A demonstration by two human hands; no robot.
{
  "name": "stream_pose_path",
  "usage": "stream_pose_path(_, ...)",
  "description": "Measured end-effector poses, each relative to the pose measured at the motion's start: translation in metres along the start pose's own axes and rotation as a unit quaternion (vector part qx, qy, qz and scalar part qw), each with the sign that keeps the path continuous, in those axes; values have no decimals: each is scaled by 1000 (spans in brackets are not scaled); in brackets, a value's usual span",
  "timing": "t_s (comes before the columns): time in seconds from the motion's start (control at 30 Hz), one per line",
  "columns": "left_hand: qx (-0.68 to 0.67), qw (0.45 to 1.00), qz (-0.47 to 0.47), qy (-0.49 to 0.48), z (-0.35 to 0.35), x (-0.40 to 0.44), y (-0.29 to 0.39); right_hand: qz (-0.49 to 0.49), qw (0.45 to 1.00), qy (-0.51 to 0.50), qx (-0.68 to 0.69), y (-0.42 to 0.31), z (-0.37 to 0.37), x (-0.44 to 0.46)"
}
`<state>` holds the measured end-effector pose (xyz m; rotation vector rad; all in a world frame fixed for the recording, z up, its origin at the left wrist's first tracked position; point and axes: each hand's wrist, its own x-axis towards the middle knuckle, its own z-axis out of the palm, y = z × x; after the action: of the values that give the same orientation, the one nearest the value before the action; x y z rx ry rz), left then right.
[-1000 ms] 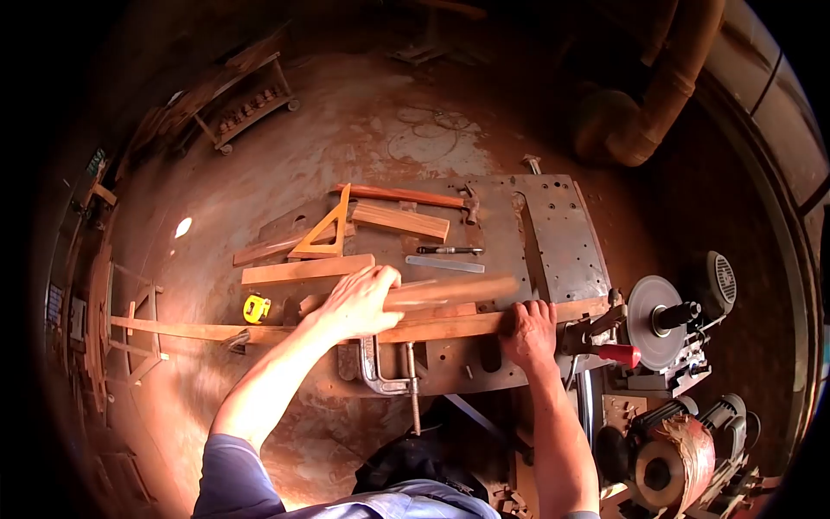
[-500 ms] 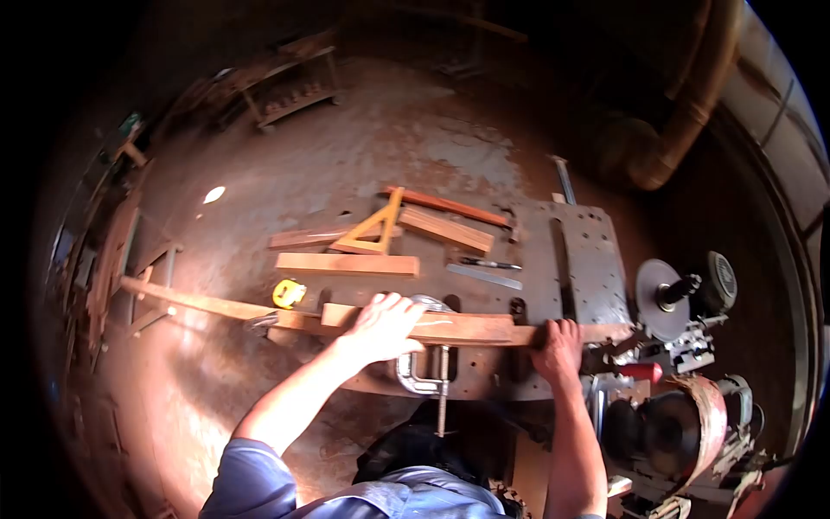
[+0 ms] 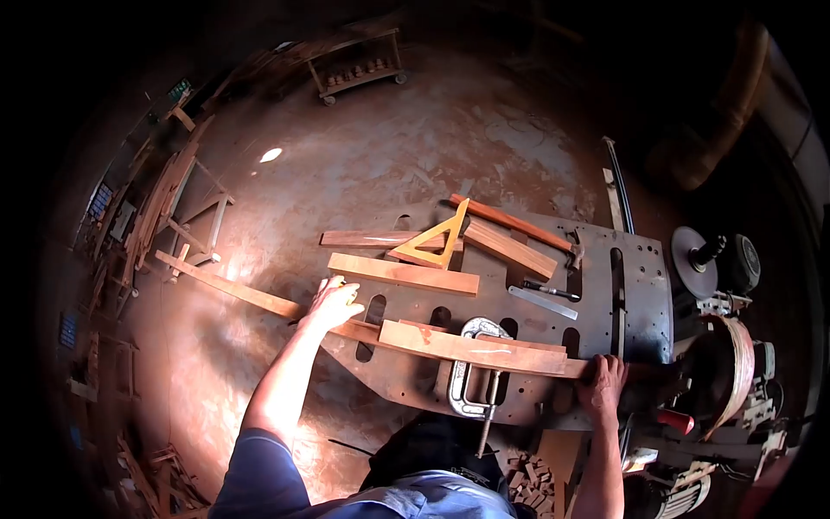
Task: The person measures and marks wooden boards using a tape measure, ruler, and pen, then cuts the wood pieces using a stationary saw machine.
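My left hand [image 3: 330,304] is closed over a yellow tape measure [image 3: 344,281], mostly hidden by the fingers, at the table's left edge. Just below this hand passes a long narrow wooden board [image 3: 229,288] that runs across the metal table and out past its left side. My right hand [image 3: 603,381] wraps round the board near its right end. A shorter wooden piece [image 3: 450,345] lies along the long board. Between my hands, a C-clamp [image 3: 458,385] grips the wood at the table's front edge, its screw pointing down toward me.
On the metal table [image 3: 644,303] are a yellow triangular square [image 3: 456,233], a hammer [image 3: 519,223], a steel ruler [image 3: 543,303], a dark pen-like tool [image 3: 551,291] and wooden blocks [image 3: 402,273]. Machinery with a disc [image 3: 694,259] stands at right. Wood offcuts [image 3: 530,486] lie below.
My left hand has left the shorter wooden piece and moved left onto the tape measure. My right hand stays on the long board. The view has shifted, so the table appears further right.
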<state>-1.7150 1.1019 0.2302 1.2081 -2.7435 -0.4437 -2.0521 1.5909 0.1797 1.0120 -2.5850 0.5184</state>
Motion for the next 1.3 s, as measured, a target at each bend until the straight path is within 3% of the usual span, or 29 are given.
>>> stream_pose_path(0.07, -14, 1000, 2, 14, 35, -50, -24, -9, 1000, 20, -12, 4, 3, -61)
stream_pose_path(0.23, -26, 993, 59, 100, 76, -51, -42, -16, 998, 20, 53, 30, 39, -86)
stream_pose_path(0.3, -179, 980, 9, 86, 66, -82, -45, -41, 990, 0, 136, 55, 46, -112)
stream_pose_path(0.33, -253, 964, -17, 85, 60, -99, -47, 48, 965, -10, 259, 48, 35, -114)
stream_pose_path(0.4, -561, 828, -14, 9, 44, -120, -61, 111, 921, 49, 370, -5, 0, -120)
stream_pose_path(0.43, -673, 736, 34, -66, 34, -135, -59, 88, 921, 78, 372, -30, -7, -123)
stream_pose_path(0.47, -766, 623, 78, -137, 31, -152, -53, 125, 868, 80, 473, -59, -6, -131)
stream_pose_path(0.53, -769, 616, 44, -168, 54, -203, -47, 100, 829, 12, 550, -135, -23, -171)
stream_pose_path(0.6, -656, 714, 37, -243, 53, -233, -24, -66, 865, -80, 491, -206, -40, -184)
stream_pose_path(0.63, -563, 785, 68, -251, 51, -246, -8, -127, 854, -109, 492, -239, -43, -184)
stream_pose_path(0.67, -501, 817, 75, -275, 45, -261, 15, -133, 842, -159, 499, -257, -34, -191)
stream_pose_path(0.73, -320, 915, 188, -160, 53, -277, 46, -165, 811, -188, 530, -281, -26, -191)
stream_pose_path(0.87, -221, 942, 234, -98, 77, -282, 78, -162, 798, -215, 540, -256, -14, -194)
stream_pose_path(0.93, -167, 959, 206, -101, 58, -279, 83, -162, 777, -245, 557, -232, -22, -190)
stream_pose_path(1.0, -119, 973, 195, -10, 47, -273, 73, -180, 778, -149, 584, -195, -33, -188)
stream_pose_path(1.1, -84, 982, 155, 67, 24, -245, 42, -95, 861, -61, 496, -112, -56, -162)
stream_pose_path(1.13, -71, 981, 161, 85, 18, -239, 31, -13, 881, -62, 469, -85, -63, -157)
stream_pose_path(1.2, -55, 977, 183, 93, 14, -236, 26, 64, 876, -26, 478, -41, -53, -152)
stream_pose_path(1.23, -46, 976, 195, 85, 10, -237, 34, 37, 896, -4, 442, -31, -53, -147)
stream_pose_path(1.3, -35, 973, 205, 103, 11, -243, 54, 78, 909, -21, 409, -21, -44, -144)
